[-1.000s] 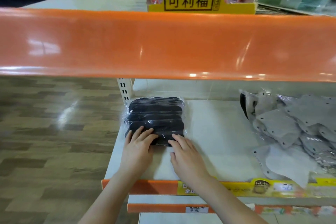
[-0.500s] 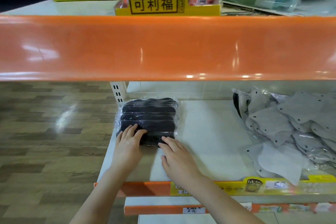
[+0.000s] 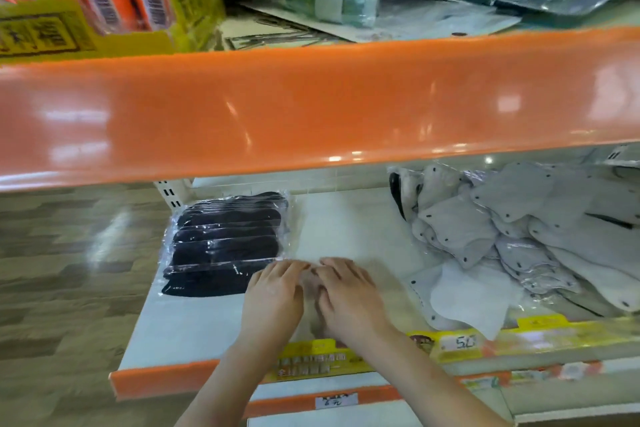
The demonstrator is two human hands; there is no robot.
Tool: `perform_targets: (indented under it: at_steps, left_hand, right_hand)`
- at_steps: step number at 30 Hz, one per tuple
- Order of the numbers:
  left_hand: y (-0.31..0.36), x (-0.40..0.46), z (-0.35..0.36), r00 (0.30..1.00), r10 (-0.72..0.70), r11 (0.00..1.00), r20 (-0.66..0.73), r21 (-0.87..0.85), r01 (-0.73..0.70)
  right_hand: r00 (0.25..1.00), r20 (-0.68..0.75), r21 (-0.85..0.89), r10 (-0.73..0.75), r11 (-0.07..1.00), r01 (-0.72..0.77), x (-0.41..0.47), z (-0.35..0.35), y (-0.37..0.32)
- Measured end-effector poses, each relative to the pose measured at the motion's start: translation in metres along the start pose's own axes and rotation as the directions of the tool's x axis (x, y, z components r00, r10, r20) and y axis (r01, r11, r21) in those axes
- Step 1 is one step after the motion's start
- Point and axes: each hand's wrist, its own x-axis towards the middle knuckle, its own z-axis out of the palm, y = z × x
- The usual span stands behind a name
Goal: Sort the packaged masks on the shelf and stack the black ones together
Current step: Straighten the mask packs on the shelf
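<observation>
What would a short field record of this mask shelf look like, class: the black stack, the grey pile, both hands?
black stack: bagged, left end of shelf, fanned in a neat overlap
grey pile: loose heap at right
left hand: flat on shelf beside the black stack's right edge, holding nothing
right hand: flat beside the left hand, fingertips meeting
between piles: bare shelf

— How many stacks of black masks on the shelf?

— One stack, left of the hands. I count about six packets fanned in it, though the overlap blurs the edges.

— And the grey masks?

— One loose heap, right of the hands. Too many and too tangled to count.

— Hands?

— Two: left hand, right hand.

— Price tags?

— Only two readable.
</observation>
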Motion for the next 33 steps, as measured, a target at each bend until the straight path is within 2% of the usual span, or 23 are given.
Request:
perform_targets:
  at_steps: [6,13,18,22,25,28,33]
  left_hand:
    - [0.067,0.012,0.025,0.999,-0.008,0.998,0.036,-0.069,0.011]
    - [0.132,0.023,0.050,0.995,-0.010,0.995,0.101,-0.101,0.020]
    - [0.164,0.029,0.068,0.992,0.024,0.992,0.124,-0.126,-0.009]
    - [0.183,0.035,0.085,0.989,0.004,0.991,0.148,-0.130,0.015]
    - [0.191,0.042,0.098,0.979,-0.066,0.994,0.192,-0.068,0.080]
    - [0.200,0.047,0.104,0.975,-0.121,0.989,0.189,-0.065,0.135]
    - [0.209,0.045,0.110,0.985,-0.117,0.973,0.128,-0.184,0.140]
  right_hand:
    - [0.996,-0.046,-0.012,0.078,0.997,-0.079,-0.024,-0.022,0.065]
    - [0.968,-0.091,-0.046,0.235,0.970,-0.240,-0.044,-0.050,0.130]
    - [0.956,-0.193,-0.074,0.219,0.969,-0.237,-0.054,-0.072,0.163]
    - [0.968,-0.138,-0.168,0.211,0.958,-0.233,-0.065,-0.080,0.193]
    - [0.971,-0.079,-0.146,0.225,0.961,-0.235,-0.066,-0.083,0.208]
    - [0.972,-0.091,-0.153,0.216,0.962,-0.228,-0.061,-0.083,0.215]
    - [0.970,-0.119,-0.191,0.213,0.953,-0.233,-0.057,-0.081,0.215]
